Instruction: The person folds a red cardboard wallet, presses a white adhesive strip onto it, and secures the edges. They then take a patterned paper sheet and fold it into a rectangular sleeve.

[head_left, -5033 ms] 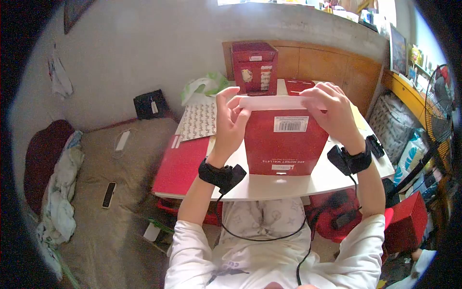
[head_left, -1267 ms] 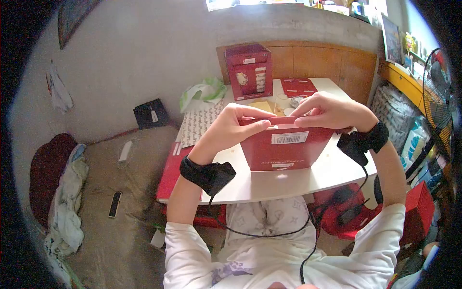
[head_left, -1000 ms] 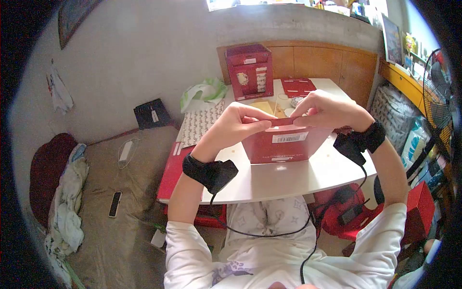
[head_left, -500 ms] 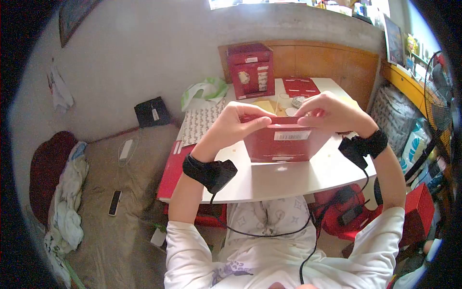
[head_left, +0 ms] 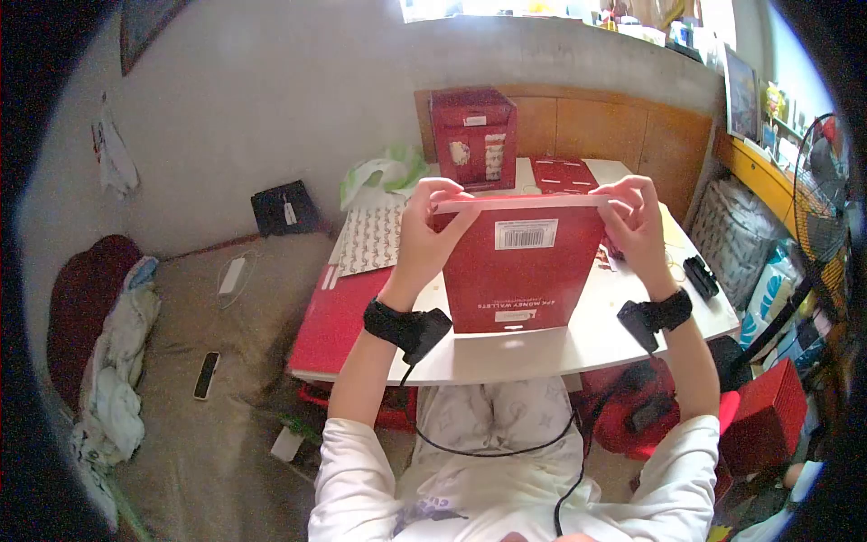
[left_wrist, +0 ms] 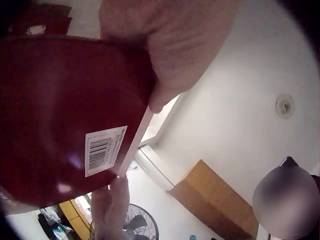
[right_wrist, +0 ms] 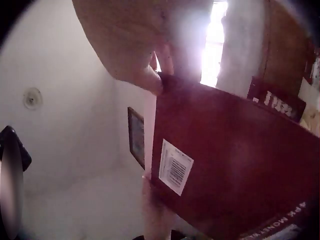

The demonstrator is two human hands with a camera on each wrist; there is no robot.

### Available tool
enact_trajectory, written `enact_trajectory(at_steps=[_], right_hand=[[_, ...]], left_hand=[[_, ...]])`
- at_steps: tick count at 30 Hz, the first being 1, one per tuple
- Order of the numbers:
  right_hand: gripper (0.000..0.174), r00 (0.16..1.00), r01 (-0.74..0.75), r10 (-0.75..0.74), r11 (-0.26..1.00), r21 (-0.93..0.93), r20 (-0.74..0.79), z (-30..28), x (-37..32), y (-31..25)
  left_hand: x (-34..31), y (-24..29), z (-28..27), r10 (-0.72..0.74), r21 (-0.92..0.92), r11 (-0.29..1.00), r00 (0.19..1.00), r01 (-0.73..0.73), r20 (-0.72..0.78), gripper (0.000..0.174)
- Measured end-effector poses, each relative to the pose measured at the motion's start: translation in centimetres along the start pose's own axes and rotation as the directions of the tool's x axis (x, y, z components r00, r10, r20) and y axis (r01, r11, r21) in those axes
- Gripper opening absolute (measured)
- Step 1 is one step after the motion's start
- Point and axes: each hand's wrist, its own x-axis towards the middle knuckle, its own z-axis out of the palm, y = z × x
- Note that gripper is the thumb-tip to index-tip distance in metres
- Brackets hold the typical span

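Observation:
A red cardboard box [head_left: 519, 280] printed "4PK MONEY WALLETS" stands on its edge over the front of the white table, its lettering upside down in the head view. Near its top is a white barcode label [head_left: 525, 234], and a pale strip [head_left: 542, 204] runs along the top edge. My left hand [head_left: 426, 239] pinches the top left corner, thumb on the near face. At the opposite corner my right hand [head_left: 638, 237] grips likewise, fingers bent behind the edge. The box's far side is hidden in the head view; both wrist views show its labelled face.
Behind stands a larger red box [head_left: 472, 140] beside a flat red card [head_left: 562, 174]. A green-and-white bag [head_left: 384, 172], a patterned sheet [head_left: 372, 237] and a red folder [head_left: 339, 316] lie at left. A black object [head_left: 701, 276] sits at the table's right edge.
Both hands have spread from the middle of the top edge out to the corners. The box has tipped so its labelled face shows more fully, and the pale strip shows again along the top.

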Motion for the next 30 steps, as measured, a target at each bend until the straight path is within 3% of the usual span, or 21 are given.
enact_trajectory(at_steps=[2,4,8,10,14,19,22,24,26,28,30], right_hand=[[0.026,0.993,0.085,-0.084,0.996,0.009,-0.083,0.5,-0.2,1.5],[0.025,0.992,0.092,-0.090,0.996,0.019,-0.087,0.5,-0.4,1.8],[0.022,0.990,0.042,-0.050,0.997,-0.062,-0.130,0.2,-0.8,1.9],[0.021,0.990,0.044,-0.054,0.996,-0.075,-0.134,0.2,-0.9,2.0],[0.017,0.989,0.029,-0.045,0.993,-0.110,-0.142,0.2,-1.1,2.2],[0.015,0.996,0.029,-0.041,0.987,-0.159,-0.073,-0.3,-1.1,1.7],[0.011,0.998,0.069,-0.070,0.989,-0.131,-0.004,-0.5,-0.6,1.2],[0.009,0.993,0.117,-0.114,0.985,-0.125,0.028,-0.5,-0.2,0.8],[0.009,0.997,0.047,-0.044,0.997,-0.056,0.056,-0.4,-0.1,0.4],[0.010,0.998,0.040,-0.038,0.997,-0.061,0.040,-0.4,0.1,0.6],[0.010,0.999,0.037,-0.035,0.997,-0.066,0.025,-0.3,0.1,1.2]], left_hand=[[-0.2,-1.0,0.4,0.054,-0.059,0.997,0.997,-0.058,-0.064,0.028],[-0.6,-1.9,1.0,0.173,-0.044,0.981,0.958,-0.188,-0.229,0.037],[-1.1,-2.7,1.2,0.265,0.039,0.963,0.919,-0.266,-0.291,0.039],[-1.4,-2.7,1.3,0.219,-0.156,0.945,0.912,-0.286,-0.346,0.040],[-2.2,-2.9,1.1,0.299,0.024,0.952,0.915,-0.304,-0.272,0.038],[-2.6,-2.9,-0.2,0.146,0.104,0.987,0.957,-0.123,-0.252,0.020],[-2.3,-2.2,-1.1,0.185,0.188,0.971,0.964,-0.149,-0.190,0.015],[-2.1,-2.0,-1.3,0.198,0.174,0.971,0.964,-0.167,-0.179,0.013],[-1.9,-1.9,-1.3,0.215,0.159,0.969,0.962,-0.189,-0.168,0.013],[-1.6,-1.8,-1.4,0.157,0.034,0.988,0.977,-0.153,-0.142,0.015],[-1.5,-1.5,-1.5,0.128,0.025,0.992,0.984,-0.126,-0.124,0.017]])
